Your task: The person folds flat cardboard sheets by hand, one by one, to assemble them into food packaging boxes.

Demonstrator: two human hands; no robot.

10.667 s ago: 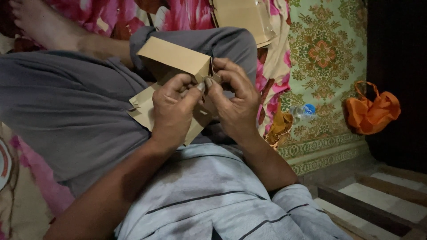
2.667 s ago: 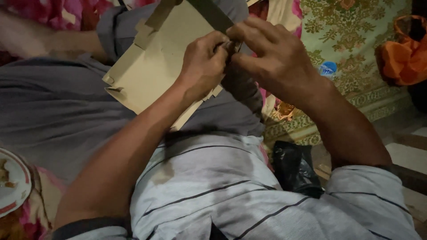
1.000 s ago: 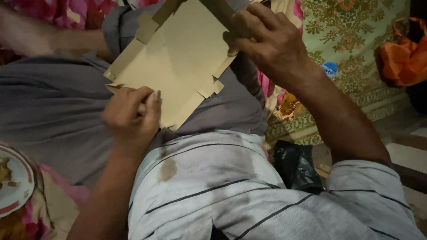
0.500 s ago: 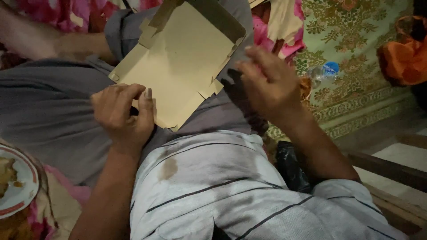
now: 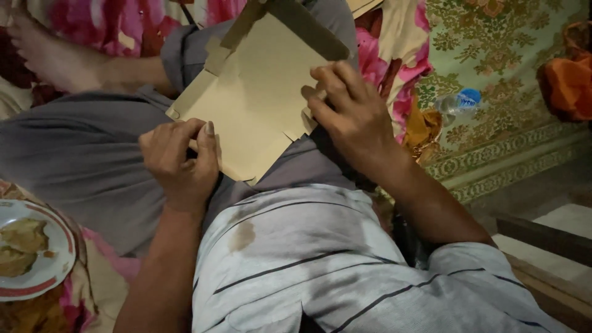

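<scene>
We sit with gray trousers (image 5: 74, 154) across the lap and a striped shirt (image 5: 320, 265) below, patterned green mat (image 5: 493, 92) off to the right, floral pink cloth (image 5: 111, 24) at top.

The flat die-cut cardboard box blank (image 5: 259, 105) lies tilted on our thigh, tabs and notches along its lower right edge, one flap already standing up dark at the top.

Our right hand (image 5: 354, 117) rests on the blank's right edge, fingers laid together and curled over the notched tabs, thumb underneath as far as we can tell. Our left hand (image 5: 179, 157) sits at the lower left edge, fingers curled in, thumb pressed against them; it seems to pinch the card's edge, but we cannot tell for sure.

To fold this well, we judge: keep the right hand pressing flat near the score line so the panel bends on the crease and not beside it. Left hand should pin the opposite edge against the thigh so the blank does not slide. Bend tabs one at a time, square to the edge; thin card tears at the notches if twisted.

Smaller stuff: plate with food scraps (image 5: 31, 253) at lower left, orange bag (image 5: 567, 86) far right, small plastic bottle with blue cap (image 5: 459, 102) on the mat.
</scene>
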